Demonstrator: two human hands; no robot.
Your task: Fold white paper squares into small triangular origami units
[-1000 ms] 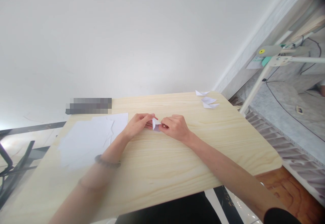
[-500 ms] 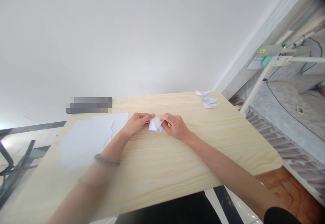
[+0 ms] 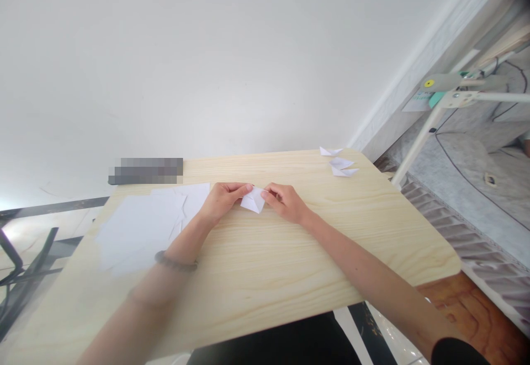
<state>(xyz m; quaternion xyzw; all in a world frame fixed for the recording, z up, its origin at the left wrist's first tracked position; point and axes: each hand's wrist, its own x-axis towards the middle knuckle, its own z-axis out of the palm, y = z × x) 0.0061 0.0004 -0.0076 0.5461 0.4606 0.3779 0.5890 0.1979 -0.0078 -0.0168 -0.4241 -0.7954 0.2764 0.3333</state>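
- Head view: the left hand (image 3: 223, 200) is pinching a small folded white paper piece (image 3: 253, 200) at its upper left, thumb lying on top.
- The right hand (image 3: 285, 202) is gripping its upper right corner between thumb and curled fingers.
- The piece is sitting between both hands, above the middle of the wood-grain table (image 3: 290, 268); whether it is touching the surface, I cannot tell.
- One corner is pointing toward the person, slightly rightward; no clear long axis is showing.
- Loose white paper sheets (image 3: 141, 224) are lying left, partly beneath the braceleted left forearm.
- Three folded paper shapes (image 3: 344, 172) are resting near the far right corner, well apart from the right hand.
- Bare wood is stretching from the hands toward the near edge and the slanting right edge; the wall (image 3: 232, 67) is bounding the far side.
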